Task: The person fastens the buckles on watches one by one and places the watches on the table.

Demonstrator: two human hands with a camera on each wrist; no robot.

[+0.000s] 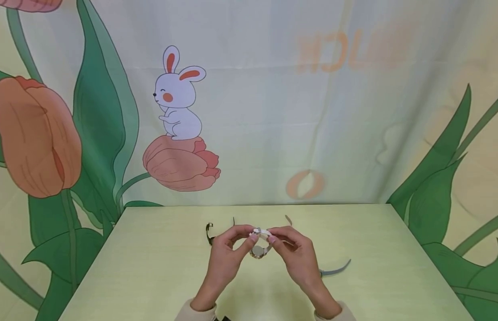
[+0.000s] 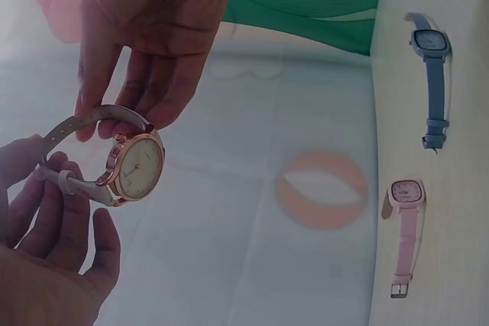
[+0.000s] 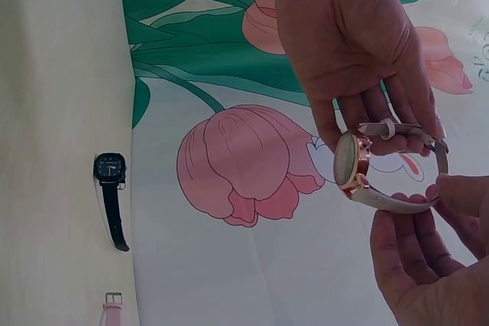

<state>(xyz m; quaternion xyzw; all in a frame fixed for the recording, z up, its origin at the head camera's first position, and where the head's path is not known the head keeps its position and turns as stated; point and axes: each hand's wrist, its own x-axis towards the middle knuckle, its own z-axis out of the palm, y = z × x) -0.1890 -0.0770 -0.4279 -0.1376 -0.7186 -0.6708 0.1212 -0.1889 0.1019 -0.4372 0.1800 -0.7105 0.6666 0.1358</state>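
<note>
Pale surface (image 1: 393, 276): white-strapped watch (image 2: 142, 166) raised above it, right of the black watch (image 3: 111, 167). Left hand (image 1: 228, 258) and right hand (image 1: 300, 256) pinch the strap (image 3: 390, 201), thumbs opposing fingers. For good control, light pressure and an untwisted strap are advisable.

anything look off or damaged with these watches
Nothing stands out. The left hand and right hand hold the white-strapped watch, which looks intact; the black watch, blue watch and pink watch lie on the table without visible damage.
</note>
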